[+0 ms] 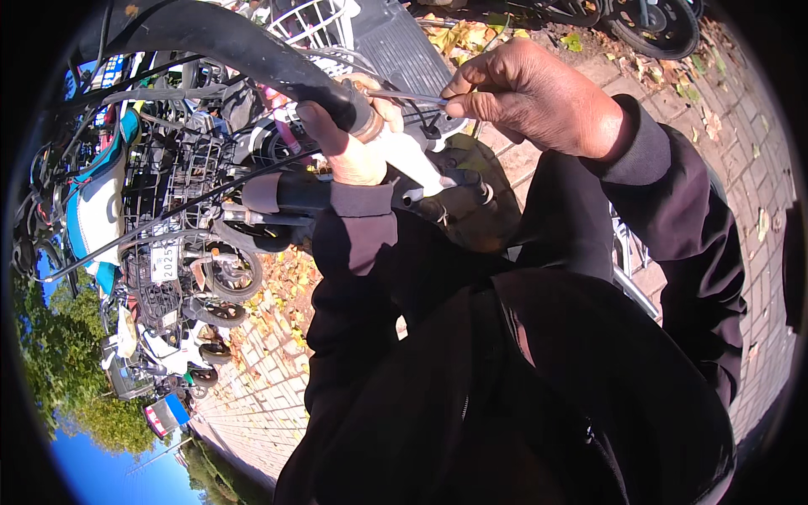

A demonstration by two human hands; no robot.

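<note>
A thick black curved tube (244, 52) runs in from the upper left and ends at a worn brownish collar (368, 126). Below that collar a white forked piece (412, 160) points down to the right. My left hand (349, 151) wraps round this joint, thumb on the near side and fingertips showing beyond it. From the upper right comes my right hand (526, 97), its thumb and forefinger pinching a thin metal rod (412, 97). The rod's other end reaches the fingers of my left hand by the collar; its tip is hidden.
Parked bikes and scooters with wire baskets (168, 164) crowd the left side. A grey ridged board (404, 50) lies behind my hands. Another wheel (652, 29) stands at the upper right. Brick paving (749, 168) with fallen leaves runs along the right. Black cables cross the left.
</note>
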